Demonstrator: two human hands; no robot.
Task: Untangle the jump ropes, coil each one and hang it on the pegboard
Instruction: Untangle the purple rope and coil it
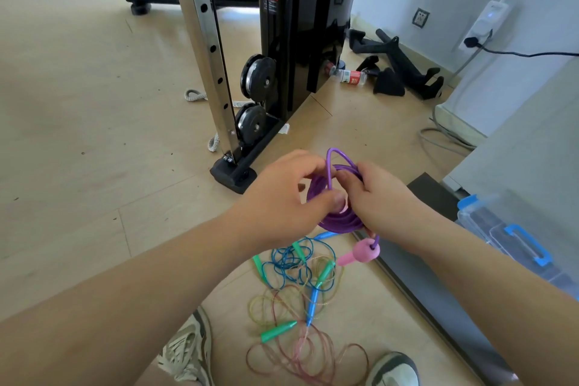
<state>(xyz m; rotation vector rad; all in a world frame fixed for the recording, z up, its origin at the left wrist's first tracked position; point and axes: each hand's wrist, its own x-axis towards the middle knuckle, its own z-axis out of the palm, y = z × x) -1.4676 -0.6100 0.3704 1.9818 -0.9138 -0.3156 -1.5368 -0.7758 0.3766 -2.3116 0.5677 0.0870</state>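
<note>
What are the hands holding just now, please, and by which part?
The purple jump rope, by its coil: left hand pinches one side, right hand grips the other. Its pink handle hangs free.

A small gym room, likely in a home. A tall black cable machine (pixel 300 25) stands on a pale tiled floor (pixel 78 88), with a perforated steel upright (pixel 206 50) and round black pulleys (pixel 258 77) at its base. Black handle attachments (pixel 404 69) and a plastic water bottle (pixel 349 76) lie beside a pale wall with a socket (pixel 420 17) and a power strip (pixel 482 25). Thin coloured jump ropes (pixel 300 276) lie tangled on the floor near a clear storage box (pixel 513 238).
</note>
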